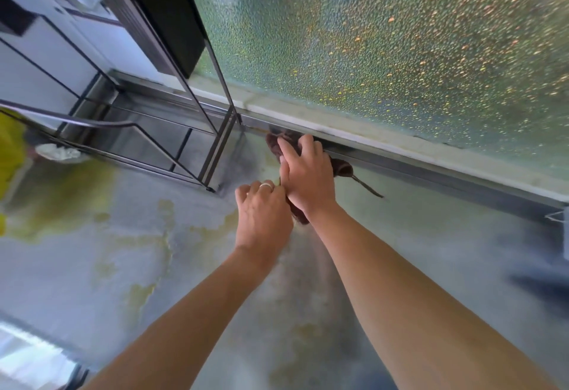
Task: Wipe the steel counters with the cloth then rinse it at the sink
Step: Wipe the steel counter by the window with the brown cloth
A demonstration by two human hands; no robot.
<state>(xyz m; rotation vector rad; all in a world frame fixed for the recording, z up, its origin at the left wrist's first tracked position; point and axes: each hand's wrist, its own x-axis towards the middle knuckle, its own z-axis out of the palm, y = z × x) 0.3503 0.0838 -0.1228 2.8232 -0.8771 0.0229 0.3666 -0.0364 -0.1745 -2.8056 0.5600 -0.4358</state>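
Mostly cloth [341, 168] under right hand [309, 175], left hand [261, 214] alongside.

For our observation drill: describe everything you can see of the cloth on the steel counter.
The cloth is dark reddish-brown, soft-looking and bunched up. It lies on the steel counter against the back rail under the window. The right hand presses on its middle, hiding most of it; the left hand seems to grip its near end. A thin strip trails off rightward.
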